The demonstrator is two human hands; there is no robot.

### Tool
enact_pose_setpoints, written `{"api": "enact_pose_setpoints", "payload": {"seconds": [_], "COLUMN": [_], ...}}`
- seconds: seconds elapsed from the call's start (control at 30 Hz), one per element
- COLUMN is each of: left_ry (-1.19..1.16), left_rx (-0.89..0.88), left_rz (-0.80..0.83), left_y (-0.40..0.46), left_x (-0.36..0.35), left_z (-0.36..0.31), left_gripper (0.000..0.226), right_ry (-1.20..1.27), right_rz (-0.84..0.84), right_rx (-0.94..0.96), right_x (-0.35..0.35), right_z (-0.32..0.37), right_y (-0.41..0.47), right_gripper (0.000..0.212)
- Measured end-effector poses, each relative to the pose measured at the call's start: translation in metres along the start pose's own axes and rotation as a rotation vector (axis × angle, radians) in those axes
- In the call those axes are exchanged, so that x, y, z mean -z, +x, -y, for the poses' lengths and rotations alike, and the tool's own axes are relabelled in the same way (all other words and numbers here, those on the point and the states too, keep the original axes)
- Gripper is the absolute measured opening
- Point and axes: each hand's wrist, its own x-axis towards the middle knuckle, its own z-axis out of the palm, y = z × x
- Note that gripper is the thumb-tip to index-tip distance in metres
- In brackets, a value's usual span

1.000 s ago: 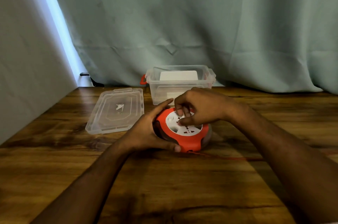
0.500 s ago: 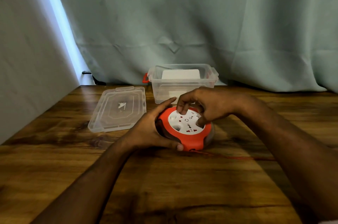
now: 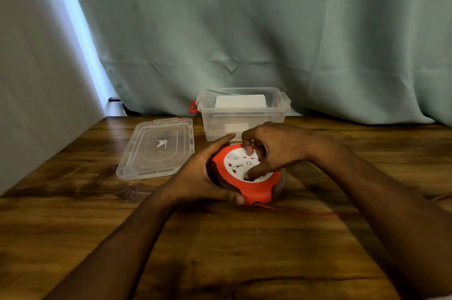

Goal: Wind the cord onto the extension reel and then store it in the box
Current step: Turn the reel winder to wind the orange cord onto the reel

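Orange-and-white extension reel, one, at table centre; left hand clasps its 9 o'clock side, right hand fingers curl into the white socket face. One orange cord trails toward 3 o'clock. One clear box at 12 o'clock; one lid at 10 o'clock. Wooden table; green curtain behind.

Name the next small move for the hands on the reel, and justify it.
Probably another turn of the white socket face by the right hand while the left hand steadies the orange reel: red cord still trails across the table.
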Motion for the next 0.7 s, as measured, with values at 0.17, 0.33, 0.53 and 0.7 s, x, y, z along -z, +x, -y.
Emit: {"api": "enact_pose_setpoints", "payload": {"seconds": [0.17,0.33,0.53,0.7], "left_ry": [-0.014,-0.006,-0.018,-0.043], "left_rx": [-0.002,-0.052,-0.058,-0.036], "left_rz": [0.016,0.003,-0.013,-0.003], "left_y": [0.0,0.001,0.001,0.0], "left_x": [-0.001,-0.001,-0.002,-0.002], "left_z": [0.0,0.002,0.0,-0.001], "left_gripper": [0.134,0.125,0.115,0.12], "right_ry": [-0.001,0.151,0.282,0.267], "right_rz": [-0.03,-0.068,0.083,0.116], "right_rx": [-0.003,0.095,0.105,0.076], "right_x": [-0.006,0.002,0.008,0.006], "right_z": [0.005,0.005,-0.009,-0.012], "right_y": [0.003,0.002,-0.001,-0.002], "right_gripper": [0.044,0.023,0.08,0.084]}}
